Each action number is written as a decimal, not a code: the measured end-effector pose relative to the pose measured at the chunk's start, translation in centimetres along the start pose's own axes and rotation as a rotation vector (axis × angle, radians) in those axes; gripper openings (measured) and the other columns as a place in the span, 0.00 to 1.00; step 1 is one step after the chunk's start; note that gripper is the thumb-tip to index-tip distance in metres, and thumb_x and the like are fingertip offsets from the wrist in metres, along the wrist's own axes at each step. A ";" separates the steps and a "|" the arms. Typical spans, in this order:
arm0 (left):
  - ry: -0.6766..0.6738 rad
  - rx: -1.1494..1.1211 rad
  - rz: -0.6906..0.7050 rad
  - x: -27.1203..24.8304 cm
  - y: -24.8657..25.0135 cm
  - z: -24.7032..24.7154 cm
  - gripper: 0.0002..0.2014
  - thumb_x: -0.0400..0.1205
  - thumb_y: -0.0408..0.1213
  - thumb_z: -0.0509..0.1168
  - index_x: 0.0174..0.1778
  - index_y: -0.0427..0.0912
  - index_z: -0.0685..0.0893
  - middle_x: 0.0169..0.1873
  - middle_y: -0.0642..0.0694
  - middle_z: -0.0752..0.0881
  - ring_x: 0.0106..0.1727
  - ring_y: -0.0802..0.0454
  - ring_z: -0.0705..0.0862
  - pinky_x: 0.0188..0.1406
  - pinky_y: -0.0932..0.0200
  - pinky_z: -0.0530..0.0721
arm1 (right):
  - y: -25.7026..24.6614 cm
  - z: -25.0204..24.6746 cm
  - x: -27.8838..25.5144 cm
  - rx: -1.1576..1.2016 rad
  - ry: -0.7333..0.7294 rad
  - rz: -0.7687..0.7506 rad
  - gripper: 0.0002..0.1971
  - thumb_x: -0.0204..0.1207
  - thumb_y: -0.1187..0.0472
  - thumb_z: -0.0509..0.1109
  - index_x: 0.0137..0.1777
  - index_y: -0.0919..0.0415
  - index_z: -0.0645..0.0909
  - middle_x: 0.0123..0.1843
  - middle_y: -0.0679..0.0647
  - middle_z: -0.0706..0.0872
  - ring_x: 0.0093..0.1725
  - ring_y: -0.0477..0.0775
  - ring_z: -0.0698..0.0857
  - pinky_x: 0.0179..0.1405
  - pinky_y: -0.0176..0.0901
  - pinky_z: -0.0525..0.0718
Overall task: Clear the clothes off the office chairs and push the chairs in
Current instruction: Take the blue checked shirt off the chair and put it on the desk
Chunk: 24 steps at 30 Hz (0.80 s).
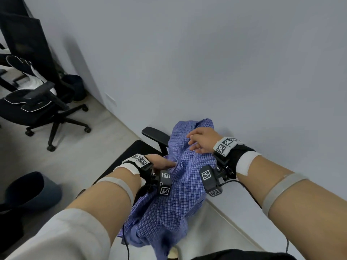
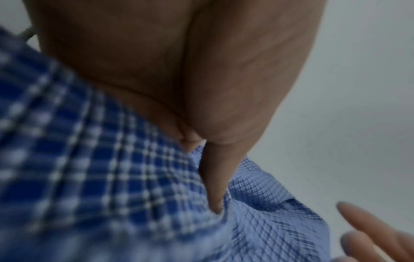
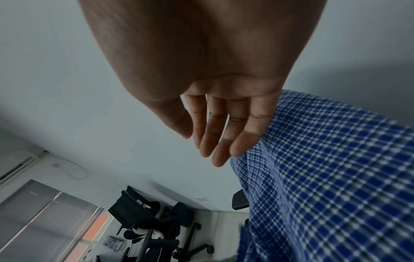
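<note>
A blue checked shirt (image 1: 180,203) hangs bunched over the near black office chair (image 1: 131,152), close to the wall. My left hand (image 1: 165,163) grips a fold at the shirt's left side; in the left wrist view its thumb (image 2: 212,182) digs into the cloth (image 2: 112,177) and the other fingers are hidden. My right hand (image 1: 199,145) hovers at the top of the shirt with fingers straight and holding nothing, and in the right wrist view its little finger (image 3: 244,141) just brushes the fabric edge (image 3: 336,177). A second black chair (image 1: 37,113) at the far left carries a black-and-white garment (image 1: 28,72).
A pale wall (image 1: 206,62) runs right behind the near chair, whose armrest (image 1: 154,134) sticks out beside the shirt. A dark bin (image 1: 28,192) sits on the floor at my lower left. Another dark bin (image 1: 75,87) stands by the wall behind the far chair.
</note>
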<state>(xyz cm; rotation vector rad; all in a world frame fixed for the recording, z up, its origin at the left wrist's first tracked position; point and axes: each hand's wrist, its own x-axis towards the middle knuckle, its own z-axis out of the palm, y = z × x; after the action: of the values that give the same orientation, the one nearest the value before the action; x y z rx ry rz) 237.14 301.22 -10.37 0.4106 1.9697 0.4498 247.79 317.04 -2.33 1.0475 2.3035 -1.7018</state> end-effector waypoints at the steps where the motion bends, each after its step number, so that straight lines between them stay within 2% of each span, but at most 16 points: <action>1: -0.030 -0.061 0.038 -0.7 0.6 -0.5 0.27 0.79 0.52 0.72 0.70 0.42 0.79 0.59 0.41 0.88 0.44 0.47 0.88 0.44 0.56 0.85 | -0.4 -0.1 -0.2 -0.006 -0.013 -0.003 0.07 0.86 0.65 0.61 0.54 0.62 0.81 0.41 0.57 0.86 0.34 0.52 0.85 0.34 0.41 0.84; 2: -0.053 -0.117 0.092 -1.3 1.2 -1.2 0.30 0.77 0.49 0.74 0.74 0.47 0.74 0.61 0.44 0.88 0.46 0.47 0.90 0.45 0.57 0.87 | -0.9 -0.2 -0.5 -0.014 -0.024 -0.014 0.07 0.86 0.65 0.61 0.55 0.62 0.81 0.41 0.57 0.85 0.34 0.52 0.84 0.33 0.41 0.83; 3: -0.044 -0.120 0.149 -2.5 1.9 -1.9 0.30 0.77 0.45 0.73 0.74 0.53 0.71 0.64 0.48 0.85 0.48 0.49 0.90 0.47 0.59 0.89 | -1.5 -0.3 -0.8 -0.021 -0.029 -0.035 0.07 0.86 0.65 0.61 0.55 0.62 0.81 0.41 0.57 0.85 0.34 0.52 0.84 0.32 0.40 0.83; 4: -0.021 -0.132 0.205 -3.5 2.5 -2.5 0.33 0.76 0.43 0.74 0.77 0.56 0.70 0.67 0.51 0.83 0.51 0.51 0.90 0.51 0.58 0.90 | -2.1 -0.4 -1.1 -0.033 -0.032 -0.068 0.07 0.85 0.65 0.62 0.55 0.61 0.81 0.41 0.57 0.85 0.33 0.52 0.84 0.32 0.41 0.84; 6: 0.046 -0.108 0.271 -5.3 3.5 -4.0 0.37 0.65 0.47 0.75 0.73 0.62 0.76 0.68 0.51 0.86 0.58 0.50 0.90 0.64 0.47 0.87 | -4.0 -0.8 -2.2 -0.067 -0.035 -0.150 0.06 0.83 0.66 0.64 0.55 0.60 0.82 0.43 0.58 0.85 0.34 0.53 0.85 0.34 0.43 0.84; 7: 0.091 -0.092 0.308 -7.3 4.5 -4.7 0.35 0.61 0.47 0.74 0.68 0.66 0.80 0.64 0.49 0.89 0.58 0.48 0.90 0.65 0.43 0.86 | -5.2 -1.0 -2.8 -0.097 -0.039 -0.201 0.08 0.83 0.67 0.65 0.57 0.60 0.82 0.45 0.58 0.85 0.36 0.53 0.86 0.36 0.44 0.84; 9: 0.213 -0.066 0.369 -10.3 6.0 -5.9 0.26 0.63 0.44 0.74 0.59 0.64 0.85 0.54 0.47 0.91 0.49 0.46 0.89 0.57 0.45 0.89 | -7.4 -1.5 -4.5 -0.170 -0.075 -0.316 0.11 0.82 0.65 0.66 0.62 0.60 0.82 0.49 0.59 0.86 0.44 0.55 0.88 0.42 0.48 0.87; 11: 0.340 -0.085 0.404 -14.2 7.4 -5.9 0.17 0.71 0.37 0.74 0.56 0.53 0.86 0.46 0.44 0.89 0.39 0.47 0.86 0.45 0.52 0.86 | -8.6 -1.8 -6.5 -0.250 -0.093 -0.392 0.13 0.82 0.62 0.68 0.65 0.59 0.81 0.50 0.59 0.86 0.46 0.56 0.87 0.48 0.53 0.89; 12: 0.375 -0.095 0.412 -15.5 7.9 -6.2 0.12 0.74 0.34 0.73 0.52 0.49 0.86 0.42 0.43 0.88 0.35 0.49 0.85 0.40 0.55 0.86 | -9.4 -1.8 -6.9 -0.282 -0.071 -0.425 0.13 0.81 0.60 0.69 0.65 0.60 0.80 0.47 0.59 0.86 0.43 0.56 0.87 0.47 0.54 0.89; 14: 0.305 -0.151 0.439 -17.1 9.2 -7.3 0.08 0.80 0.26 0.67 0.48 0.42 0.85 0.36 0.43 0.87 0.27 0.54 0.85 0.29 0.63 0.86 | -10.7 -1.3 -7.3 -0.296 -0.005 -0.460 0.15 0.81 0.55 0.70 0.63 0.59 0.76 0.40 0.58 0.86 0.37 0.56 0.86 0.38 0.51 0.89; 15: 0.409 -0.184 0.470 -20.7 10.3 -5.6 0.09 0.81 0.23 0.64 0.48 0.40 0.85 0.34 0.43 0.87 0.25 0.56 0.85 0.25 0.65 0.85 | -11.0 -2.8 -10.4 -0.287 0.017 -0.542 0.15 0.81 0.53 0.69 0.62 0.59 0.75 0.40 0.58 0.87 0.36 0.58 0.87 0.34 0.49 0.88; 16: 0.507 -0.230 0.515 -24.8 11.2 -3.9 0.10 0.82 0.22 0.64 0.47 0.40 0.86 0.33 0.44 0.87 0.25 0.56 0.85 0.25 0.65 0.85 | -11.2 -4.1 -13.5 -0.272 0.002 -0.625 0.16 0.81 0.51 0.69 0.62 0.58 0.74 0.42 0.60 0.88 0.37 0.61 0.89 0.35 0.51 0.89; 18: 0.561 -0.305 0.641 -26.8 11.9 -5.2 0.11 0.82 0.23 0.65 0.46 0.43 0.88 0.34 0.45 0.88 0.31 0.52 0.86 0.31 0.61 0.86 | -12.6 -4.2 -14.1 -0.207 -0.005 -0.667 0.20 0.79 0.47 0.71 0.63 0.58 0.74 0.46 0.61 0.89 0.44 0.66 0.91 0.46 0.63 0.91; 20: 0.649 -0.384 0.749 -29.5 12.7 -4.8 0.11 0.84 0.23 0.64 0.48 0.44 0.85 0.31 0.49 0.88 0.29 0.52 0.84 0.26 0.61 0.82 | -13.6 -5.5 -16.3 -0.165 0.010 -0.762 0.26 0.73 0.43 0.74 0.65 0.57 0.75 0.48 0.56 0.89 0.47 0.61 0.89 0.54 0.67 0.88; 22: 0.736 -0.458 0.858 -33.7 13.9 -2.7 0.11 0.85 0.21 0.62 0.50 0.42 0.82 0.29 0.51 0.89 0.27 0.55 0.84 0.24 0.63 0.81 | -14.2 -7.4 -18.8 -0.173 0.011 -0.890 0.31 0.68 0.36 0.74 0.66 0.53 0.77 0.55 0.52 0.89 0.52 0.54 0.89 0.58 0.60 0.87; 24: 0.846 -0.494 0.936 -37.6 14.6 -1.3 0.11 0.85 0.20 0.62 0.50 0.41 0.82 0.33 0.47 0.89 0.30 0.54 0.86 0.27 0.61 0.83 | -15.6 -8.5 -21.9 -0.168 -0.015 -0.980 0.30 0.71 0.38 0.76 0.69 0.52 0.77 0.58 0.49 0.88 0.53 0.50 0.88 0.58 0.52 0.87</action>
<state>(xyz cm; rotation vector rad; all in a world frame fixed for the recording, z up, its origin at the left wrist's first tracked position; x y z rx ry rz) 252.82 296.03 26.50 0.9111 2.2182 1.9100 258.23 312.03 23.36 -0.2189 3.1156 -1.6249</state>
